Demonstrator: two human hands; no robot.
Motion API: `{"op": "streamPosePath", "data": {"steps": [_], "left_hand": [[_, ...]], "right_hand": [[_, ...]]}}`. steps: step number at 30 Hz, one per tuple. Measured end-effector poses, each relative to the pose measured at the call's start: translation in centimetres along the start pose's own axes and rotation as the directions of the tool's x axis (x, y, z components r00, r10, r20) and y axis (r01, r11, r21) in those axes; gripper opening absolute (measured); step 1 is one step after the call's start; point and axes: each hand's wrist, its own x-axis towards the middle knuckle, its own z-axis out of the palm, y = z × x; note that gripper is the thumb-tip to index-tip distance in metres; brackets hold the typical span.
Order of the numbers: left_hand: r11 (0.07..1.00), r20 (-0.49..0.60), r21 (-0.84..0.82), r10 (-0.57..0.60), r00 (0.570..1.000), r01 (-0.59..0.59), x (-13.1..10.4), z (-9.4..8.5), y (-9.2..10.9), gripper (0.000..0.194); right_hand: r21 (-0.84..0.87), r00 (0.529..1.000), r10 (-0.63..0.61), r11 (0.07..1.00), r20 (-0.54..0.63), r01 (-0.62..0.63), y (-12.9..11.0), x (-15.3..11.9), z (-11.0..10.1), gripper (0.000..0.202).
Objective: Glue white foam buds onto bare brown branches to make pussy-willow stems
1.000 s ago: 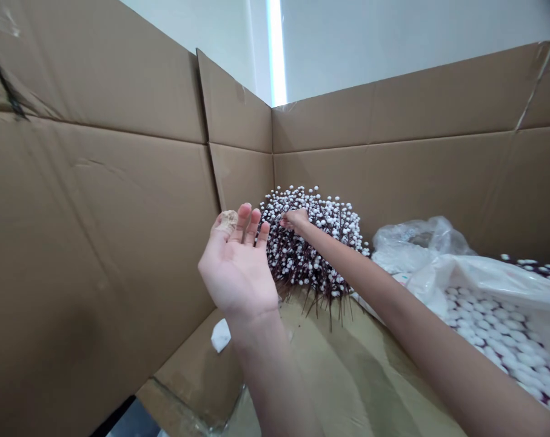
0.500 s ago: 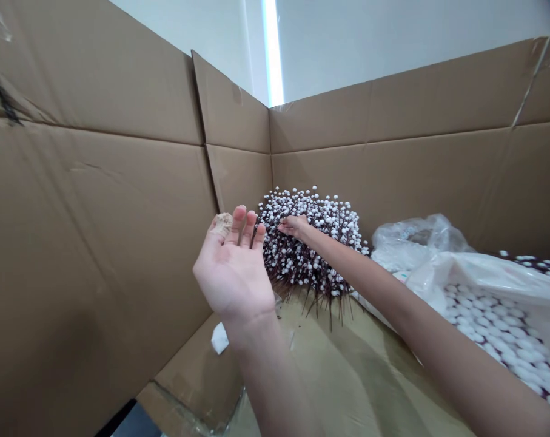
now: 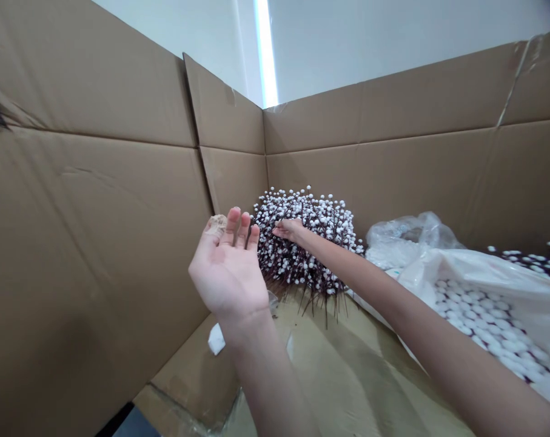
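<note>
My left hand (image 3: 231, 267) is raised palm up in the middle of the view, its fingers apart and curled a little, with nothing in the palm. A beige wrap (image 3: 217, 223) covers a fingertip or the thumb tip of that hand. Further back, my right hand (image 3: 288, 230) reaches to the front of a dense pile of dark stems with white berries (image 3: 329, 224). Its fingers are bent against the berries; whether a stem is between them is too small to tell. The bare stem ends point down toward the cardboard surface (image 3: 329, 376).
Tall cardboard walls (image 3: 393, 170) meet behind the pile. On the right lies a clear plastic bag (image 3: 411, 237) beside a white plastic sheet (image 3: 475, 264) over more white berries (image 3: 488, 321). A white scrap (image 3: 216, 339) lies below my left hand.
The view has shifted slightly, so everything sits a little further left. Both hands keep nearly the same pose, and the pile looks the same.
</note>
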Motion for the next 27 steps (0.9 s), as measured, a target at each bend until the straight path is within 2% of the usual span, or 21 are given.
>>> {"op": "streamPosePath", "data": {"steps": [4, 8, 14, 18, 21, 24, 26, 27], "left_hand": [[0.999, 0.015, 0.047, -0.002, 1.000, 0.001, 0.3, -0.3, 0.0, 0.004], [0.991, 0.084, 0.131, 0.025, 0.996, -0.036, 0.9, -0.9, 0.0, 0.006], [0.992, 0.099, 0.122, 0.026, 0.995, -0.038, 0.8, -0.8, -0.2, 0.010], [0.988, 0.135, 0.141, 0.041, 0.990, -0.061, 0.7, -0.7, -0.3, 0.013], [0.986, 0.125, 0.153, 0.045, 0.991, -0.064, 0.6, -0.4, -0.5, 0.012], [0.989, 0.099, 0.142, 0.032, 0.995, -0.046, 0.3, 0.0, -0.7, 0.011], [0.992, 0.083, 0.123, 0.024, 0.996, -0.034, 0.0, 0.4, -0.8, 0.010], [0.993, 0.080, 0.114, 0.022, 0.997, -0.031, -0.1, 0.5, -0.8, 0.010]], "right_hand": [[-0.087, 0.999, -0.023, 0.996, 0.035, 0.026, -1.3, -1.0, -1.1, 0.024], [-0.208, 0.997, -0.040, 0.977, 0.073, 0.055, -3.6, -3.0, -3.4, 0.019], [-0.336, 0.987, -0.125, 0.930, 0.099, 0.151, -7.5, -7.0, -7.1, 0.013], [-0.352, 0.967, -0.205, 0.903, 0.149, 0.246, -10.0, -9.8, -8.8, 0.018], [-0.343, 0.945, -0.271, 0.883, 0.184, 0.320, -11.7, -12.8, -9.9, 0.020], [-0.325, 0.905, -0.380, 0.846, 0.191, 0.424, -11.9, -18.0, -11.5, 0.022], [-0.313, 0.809, -0.547, 0.746, 0.215, 0.588, -11.0, -22.0, -13.1, 0.021], [-0.297, 0.781, -0.587, 0.723, 0.213, 0.624, -10.2, -23.7, -14.1, 0.018]]}}
